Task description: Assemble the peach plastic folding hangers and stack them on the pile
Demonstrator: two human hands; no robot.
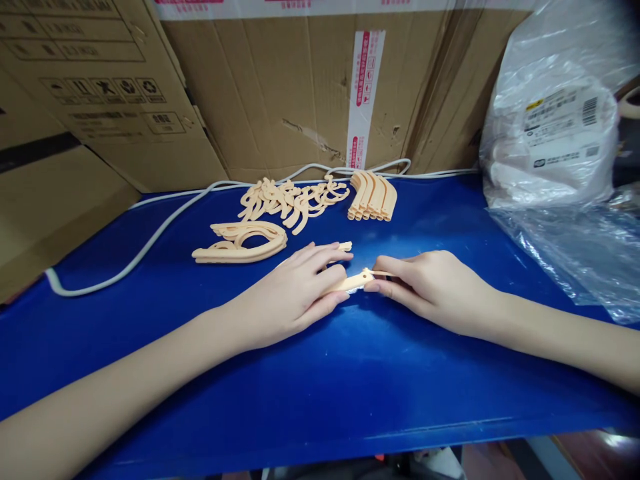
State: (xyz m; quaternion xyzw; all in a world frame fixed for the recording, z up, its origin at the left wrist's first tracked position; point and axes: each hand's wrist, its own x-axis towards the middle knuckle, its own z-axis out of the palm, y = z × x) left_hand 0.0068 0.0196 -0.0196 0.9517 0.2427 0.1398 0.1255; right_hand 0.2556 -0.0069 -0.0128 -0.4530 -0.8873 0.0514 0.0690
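Observation:
My left hand (305, 293) is closed around a beige plastic bar (345, 284) with a small round hole near its right end. Another beige tip (345, 247) shows beyond the left fingers; whether it belongs to the same piece is hidden. At the bar's right end, my right hand (425, 287) pinches a thin beige plastic strip (384, 273) between thumb and fingers. The strip meets the bar there. Behind my left hand lie long curved beige pieces (245, 253), stacked together and resembling folded hangers.
Farther back is a loose heap of small curved and hooked beige parts (280, 200). Curved hollow arms (373, 197) stand neatly stacked beside it. A white cable (165, 227) runs along cardboard boxes (280, 93). Clear plastic wrapping (550, 147) sits at the right on the blue tabletop (320, 400).

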